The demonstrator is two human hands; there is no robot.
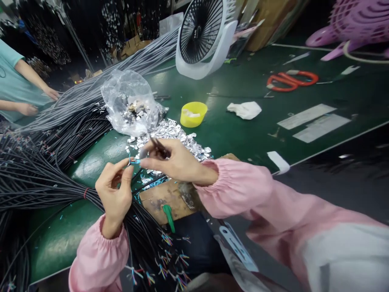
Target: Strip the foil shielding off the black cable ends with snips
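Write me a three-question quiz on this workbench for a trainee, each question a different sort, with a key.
1. True or false: the red-handled scissors lie on the green table.
2. What lies heaped beside the clear plastic bag?
A. Wooden blocks
B. Silvery scraps
C. Glass bottles
3. Fill in: the dark tool is in the person's ____ hand.

Key: 1 true; 2 B; 3 right

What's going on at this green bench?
Someone's left hand pinches thin blue wires, and the right hand holds a dark tool, blurred, close beside them. Bundled black cables spread over the bench to the left, silvery scraps lie heaped just beyond the hands, and a co-worker is at the far left.
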